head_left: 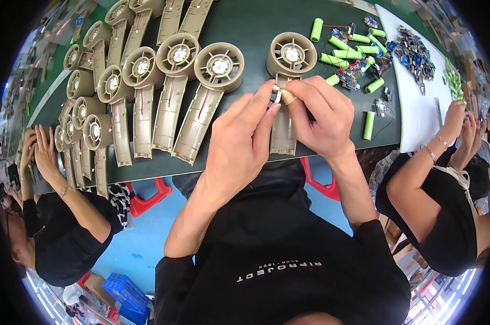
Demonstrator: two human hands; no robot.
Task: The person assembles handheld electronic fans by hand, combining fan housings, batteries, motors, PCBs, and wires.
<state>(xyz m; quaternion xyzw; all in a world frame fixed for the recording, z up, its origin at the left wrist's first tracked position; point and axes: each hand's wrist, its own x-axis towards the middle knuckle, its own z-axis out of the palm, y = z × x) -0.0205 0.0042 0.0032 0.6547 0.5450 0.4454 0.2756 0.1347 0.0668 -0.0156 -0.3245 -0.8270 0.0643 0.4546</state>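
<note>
My left hand [238,135] pinches a small white-and-black part [275,96] between thumb and forefinger. My right hand [323,116] is closed too, its fingertips meeting the left ones at that part; a beige cover sits on one fingertip. Whatever the right fingers grip is too small and too hidden to name. Both hands are over the handle of a beige fan housing [283,132], whose round, spoked head [291,54] points away from me. The upper handle is largely covered by my fingers.
Several similar beige fan housings [219,66] with red wires cover the table's left side. Green battery cells [347,54] with wired circuit boards lie to the right, beside a white sheet [418,108] bearing a pile of boards [414,54]. Co-workers' hands [43,154] work at either side.
</note>
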